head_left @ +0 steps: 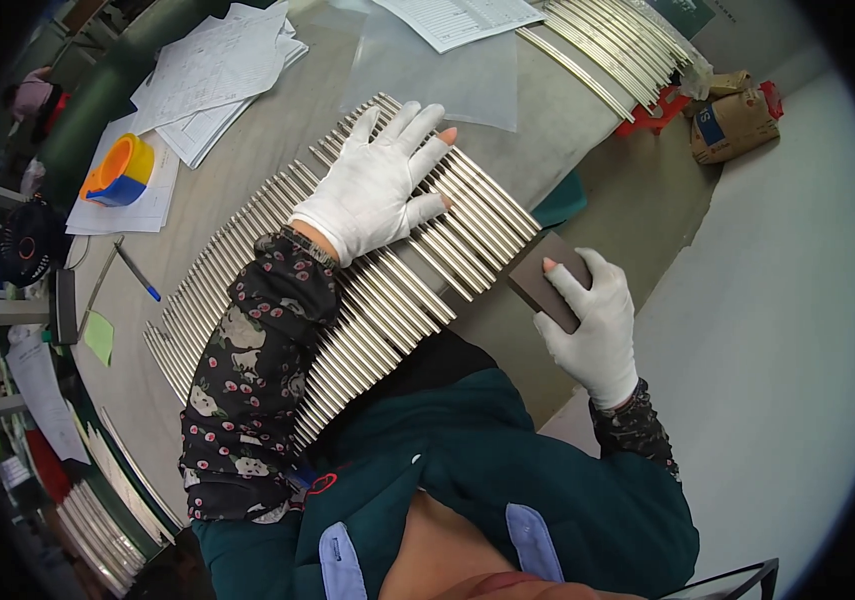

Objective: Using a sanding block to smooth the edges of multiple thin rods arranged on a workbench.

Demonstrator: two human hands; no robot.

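Many slim, shiny metal rods (377, 330) lie side by side in a wide row on the table, their near ends reaching past its edge toward my body. My left hand (372, 185), in a white glove with some bare fingertips, rests flat on the rods with its fingers spread. To the right of the row, my right hand (592, 325), gloved the same way, grips a dark grey-brown rectangular block (552, 280). The block is close to the ends of the rightmost rods; whether it touches them I cannot tell.
Papers (212, 75) and a yellow, orange and blue tape roll (119, 170) sit at the far left, with a blue-tipped pen (139, 270) nearer. A clear plastic sheet (437, 75) lies at the back. More rods (617, 45) are at the far right, near a brown bag (737, 125).
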